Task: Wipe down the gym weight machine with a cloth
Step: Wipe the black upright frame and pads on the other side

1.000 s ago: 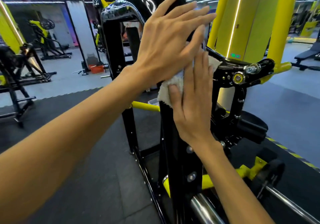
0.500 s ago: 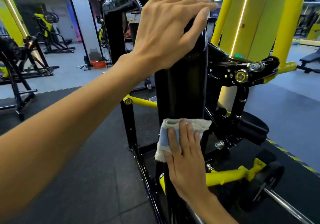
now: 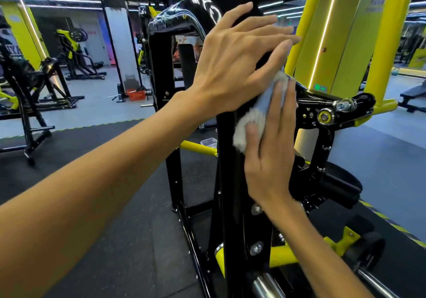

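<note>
Across the middle of the view stands the glossy black steel weight machine with yellow bars (image 3: 230, 182), its top cut off by the frame edge and much of its upright post hidden behind both hands. Against that post the left hand (image 3: 232, 67) lies flat, fingers straight and spread, holding nothing. Just below, the right hand (image 3: 269, 145) presses the small white and pale blue fluffy cloth (image 3: 255, 115) onto the post with straight fingers, covering most of it.

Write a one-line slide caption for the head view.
Right hand presses cloth against black upright; left hand rests flat above it.
</note>
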`<action>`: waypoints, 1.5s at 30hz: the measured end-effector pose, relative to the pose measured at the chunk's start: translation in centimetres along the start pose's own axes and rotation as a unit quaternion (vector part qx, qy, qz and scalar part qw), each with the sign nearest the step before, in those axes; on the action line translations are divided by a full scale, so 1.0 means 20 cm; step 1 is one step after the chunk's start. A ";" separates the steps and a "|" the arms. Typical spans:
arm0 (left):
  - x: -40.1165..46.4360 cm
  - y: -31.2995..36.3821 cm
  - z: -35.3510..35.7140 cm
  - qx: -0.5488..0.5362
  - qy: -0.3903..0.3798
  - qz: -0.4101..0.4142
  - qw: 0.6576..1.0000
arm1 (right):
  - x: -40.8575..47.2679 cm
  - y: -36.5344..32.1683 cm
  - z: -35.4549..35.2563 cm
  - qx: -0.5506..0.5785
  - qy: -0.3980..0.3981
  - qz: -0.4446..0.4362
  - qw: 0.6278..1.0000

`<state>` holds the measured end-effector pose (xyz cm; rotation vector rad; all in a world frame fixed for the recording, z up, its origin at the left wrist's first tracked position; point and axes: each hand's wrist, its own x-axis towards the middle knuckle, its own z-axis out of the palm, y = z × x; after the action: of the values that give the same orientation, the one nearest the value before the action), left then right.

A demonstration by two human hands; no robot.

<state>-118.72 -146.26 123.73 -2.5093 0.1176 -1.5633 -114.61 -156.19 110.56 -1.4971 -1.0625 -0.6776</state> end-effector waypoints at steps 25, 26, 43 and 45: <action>0.00 -0.01 0.00 -0.006 0.010 0.009 1.000 | -0.08 0.10 -0.04 0.113 -0.051 0.065 0.990; 0.00 0.00 0.00 -0.006 0.008 0.007 1.000 | 0.00 0.08 -0.04 0.131 -0.040 0.065 0.988; -0.02 0.01 -0.03 -0.003 0.001 -0.008 1.000 | -0.76 0.32 -0.18 0.266 -0.186 0.317 0.891; -0.02 0.02 -0.04 0.018 -0.017 -0.008 1.000 | -0.86 0.37 -0.19 0.234 -0.219 0.356 0.878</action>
<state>-119.49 -146.75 123.64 -2.5137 0.0640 -1.5149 -114.84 -164.02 93.19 -1.4816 -0.8188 0.4349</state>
